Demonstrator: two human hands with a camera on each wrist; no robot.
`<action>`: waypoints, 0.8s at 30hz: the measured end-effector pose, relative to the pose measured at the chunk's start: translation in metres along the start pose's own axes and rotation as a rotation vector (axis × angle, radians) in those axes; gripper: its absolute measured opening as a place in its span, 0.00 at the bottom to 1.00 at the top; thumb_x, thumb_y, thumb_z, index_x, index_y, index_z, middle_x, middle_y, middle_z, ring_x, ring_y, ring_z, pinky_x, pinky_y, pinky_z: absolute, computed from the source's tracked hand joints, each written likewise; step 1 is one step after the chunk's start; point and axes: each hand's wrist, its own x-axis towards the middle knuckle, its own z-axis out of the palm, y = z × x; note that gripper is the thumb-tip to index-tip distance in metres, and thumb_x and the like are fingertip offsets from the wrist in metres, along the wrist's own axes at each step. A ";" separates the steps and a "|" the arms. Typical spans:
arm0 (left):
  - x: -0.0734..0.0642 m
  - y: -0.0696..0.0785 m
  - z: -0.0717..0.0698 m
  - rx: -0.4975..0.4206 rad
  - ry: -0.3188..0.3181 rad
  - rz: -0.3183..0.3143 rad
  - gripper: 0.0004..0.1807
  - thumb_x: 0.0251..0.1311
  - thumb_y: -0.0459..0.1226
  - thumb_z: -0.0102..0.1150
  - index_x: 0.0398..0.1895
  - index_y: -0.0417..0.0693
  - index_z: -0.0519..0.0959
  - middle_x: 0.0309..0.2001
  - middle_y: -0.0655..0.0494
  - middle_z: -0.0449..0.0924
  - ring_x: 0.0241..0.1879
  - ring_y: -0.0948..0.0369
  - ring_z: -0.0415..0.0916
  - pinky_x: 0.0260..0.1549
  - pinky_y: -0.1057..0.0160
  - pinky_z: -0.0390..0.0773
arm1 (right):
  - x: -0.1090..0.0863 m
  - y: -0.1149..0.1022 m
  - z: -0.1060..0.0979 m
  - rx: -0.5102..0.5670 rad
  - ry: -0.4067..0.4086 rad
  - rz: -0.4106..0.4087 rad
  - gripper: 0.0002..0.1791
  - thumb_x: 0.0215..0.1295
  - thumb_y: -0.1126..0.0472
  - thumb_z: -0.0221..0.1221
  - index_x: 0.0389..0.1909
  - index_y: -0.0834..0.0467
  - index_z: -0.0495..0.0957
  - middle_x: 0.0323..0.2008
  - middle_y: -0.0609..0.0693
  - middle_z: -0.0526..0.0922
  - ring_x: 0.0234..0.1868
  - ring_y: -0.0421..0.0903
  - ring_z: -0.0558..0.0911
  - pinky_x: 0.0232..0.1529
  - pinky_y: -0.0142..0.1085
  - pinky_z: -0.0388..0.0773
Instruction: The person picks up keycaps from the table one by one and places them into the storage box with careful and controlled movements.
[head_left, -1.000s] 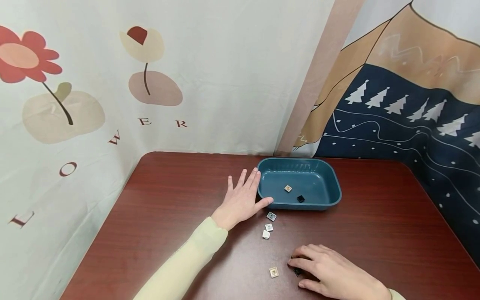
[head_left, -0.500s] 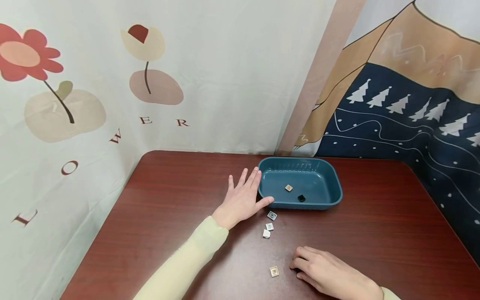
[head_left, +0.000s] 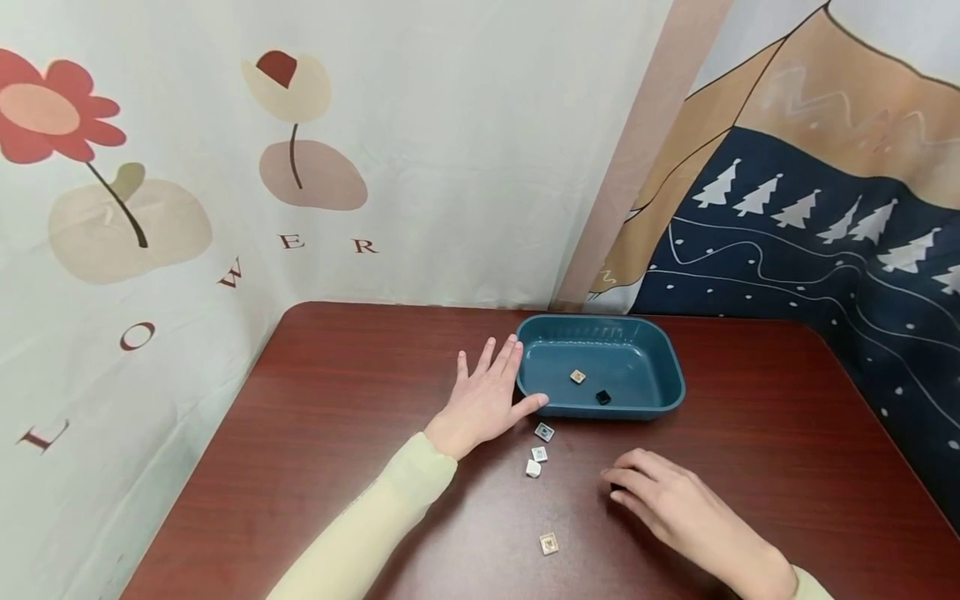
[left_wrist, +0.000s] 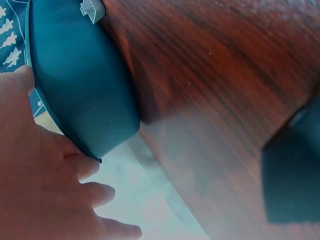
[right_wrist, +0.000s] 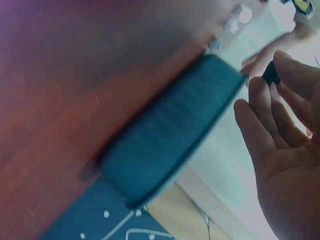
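My right hand (head_left: 678, 508) is raised over the table's right half, pinching a small black keycap (right_wrist: 271, 75) between thumb and fingertips; in the head view the fingers mostly hide it. My left hand (head_left: 480, 408) reaches forward with fingers spread, touching the left rim of a blue tray (head_left: 600, 413). Inside that tray lie a beige keycap (head_left: 577, 377) and a black keycap (head_left: 603, 397). Just in front of it, a grey keycap (head_left: 543, 432) and two white keycaps (head_left: 536, 462) form a loose line. Closer to me is another beige keycap (head_left: 549, 543).
The reddish-brown wooden table (head_left: 337, 400) has rounded far corners. Behind it hangs a pale curtain (head_left: 465, 167) with flower prints, and to the right a dark blue cloth (head_left: 787, 250) with white trees.
My right hand has picked the black keycap up off the table and moved it forward and slightly right. The left hand has stayed at the tray.
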 end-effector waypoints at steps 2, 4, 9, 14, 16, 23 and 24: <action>0.000 0.000 0.000 -0.001 -0.001 -0.001 0.53 0.70 0.71 0.41 0.84 0.46 0.48 0.84 0.53 0.42 0.82 0.45 0.39 0.72 0.28 0.41 | 0.000 0.003 -0.004 -0.027 0.041 0.001 0.12 0.66 0.55 0.71 0.49 0.48 0.87 0.47 0.34 0.80 0.45 0.31 0.79 0.48 0.24 0.80; -0.001 0.000 -0.001 -0.003 -0.003 -0.002 0.53 0.70 0.71 0.41 0.84 0.46 0.48 0.84 0.53 0.42 0.82 0.46 0.39 0.72 0.28 0.41 | 0.000 0.004 -0.008 -0.046 0.082 -0.014 0.13 0.76 0.47 0.60 0.50 0.49 0.87 0.48 0.36 0.80 0.45 0.33 0.79 0.49 0.24 0.78; -0.001 0.001 -0.001 -0.002 -0.004 -0.005 0.53 0.70 0.71 0.41 0.84 0.46 0.48 0.84 0.53 0.42 0.82 0.46 0.38 0.72 0.28 0.41 | 0.001 0.007 -0.014 -0.077 0.190 -0.024 0.30 0.83 0.40 0.38 0.50 0.51 0.87 0.47 0.40 0.81 0.44 0.37 0.81 0.51 0.24 0.77; -0.001 0.000 0.000 0.002 0.004 -0.001 0.53 0.70 0.71 0.41 0.84 0.46 0.49 0.84 0.52 0.42 0.82 0.45 0.39 0.72 0.28 0.41 | 0.002 0.009 -0.020 -0.105 0.237 0.015 0.32 0.83 0.38 0.38 0.52 0.52 0.87 0.47 0.42 0.82 0.43 0.39 0.82 0.53 0.21 0.75; -0.001 0.000 0.001 0.005 0.011 0.002 0.53 0.70 0.71 0.41 0.84 0.46 0.49 0.84 0.52 0.43 0.82 0.45 0.39 0.72 0.28 0.41 | 0.003 0.010 -0.021 -0.113 0.250 0.022 0.32 0.83 0.38 0.38 0.52 0.52 0.87 0.47 0.43 0.82 0.44 0.39 0.82 0.55 0.20 0.74; 0.000 -0.001 0.002 -0.013 0.027 0.003 0.52 0.70 0.70 0.43 0.84 0.46 0.50 0.84 0.53 0.44 0.82 0.45 0.40 0.72 0.28 0.41 | 0.011 0.013 -0.030 -0.103 0.341 0.004 0.30 0.83 0.41 0.43 0.53 0.57 0.87 0.47 0.48 0.84 0.46 0.45 0.83 0.60 0.19 0.68; 0.001 -0.001 0.002 -0.011 0.027 0.003 0.52 0.70 0.70 0.43 0.84 0.46 0.50 0.84 0.53 0.44 0.82 0.45 0.41 0.72 0.28 0.41 | 0.012 0.014 -0.032 -0.105 0.346 0.009 0.30 0.83 0.41 0.43 0.53 0.57 0.87 0.48 0.48 0.84 0.47 0.45 0.82 0.60 0.18 0.68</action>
